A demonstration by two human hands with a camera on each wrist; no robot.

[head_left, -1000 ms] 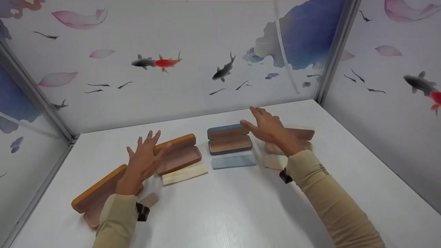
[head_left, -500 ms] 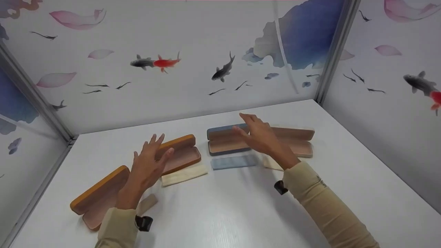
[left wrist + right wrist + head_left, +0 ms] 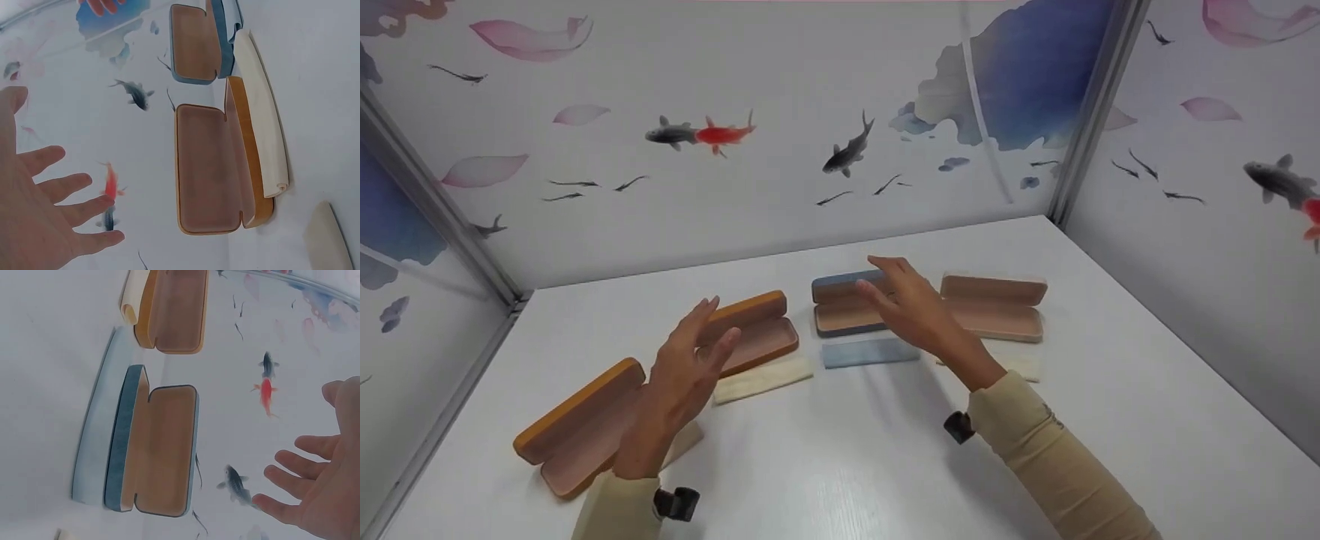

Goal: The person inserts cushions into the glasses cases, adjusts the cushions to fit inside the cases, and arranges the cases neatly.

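Note:
My left hand (image 3: 681, 371) hovers with fingers extended, its outline overlapping two open orange glasses cases, one at far left (image 3: 577, 427) and one nearer the middle (image 3: 757, 341). Nothing is in its grasp; the left wrist view shows the fingers spread beside the orange case (image 3: 208, 169). With its fingers loosely extended and holding nothing, my right hand (image 3: 919, 307) is held in front of an open blue glasses case (image 3: 847, 316), hiding its right part. The right wrist view shows that blue case (image 3: 166, 450) with a folded blue cloth (image 3: 95, 433) alongside.
At the right stands an open beige glasses case (image 3: 997, 322) with a cream cloth (image 3: 1024, 364) before it. Another cream cloth (image 3: 765, 380) and a blue cloth (image 3: 870, 352) lie nearer the middle. A grey-beige cloth (image 3: 684, 442) is partly behind the left wrist. Printed panels (image 3: 780, 217) enclose the white table.
My right hand has moved left and nearer, uncovering the beige case and covering part of the blue one. My left hand has drifted slightly right and nearer, its fingers closer together. The cases stay put.

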